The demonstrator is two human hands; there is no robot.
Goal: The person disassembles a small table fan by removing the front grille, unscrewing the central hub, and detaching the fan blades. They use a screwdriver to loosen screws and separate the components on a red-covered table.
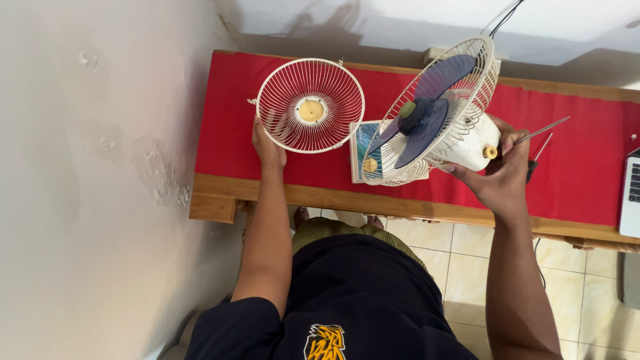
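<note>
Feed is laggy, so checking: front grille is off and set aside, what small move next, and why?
Probably let go of the front grille and bring the left hand to the blue blade: the grille lies flat on the red cloth, while the right hand steadies the fan body.

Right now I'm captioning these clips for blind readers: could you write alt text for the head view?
A person at a red-covered bench steadies a small white fan with the right hand, which also holds a screwdriver. The left hand touches the detached front grille, lying flat beside the fan. A laptop edge shows at far right.
</note>
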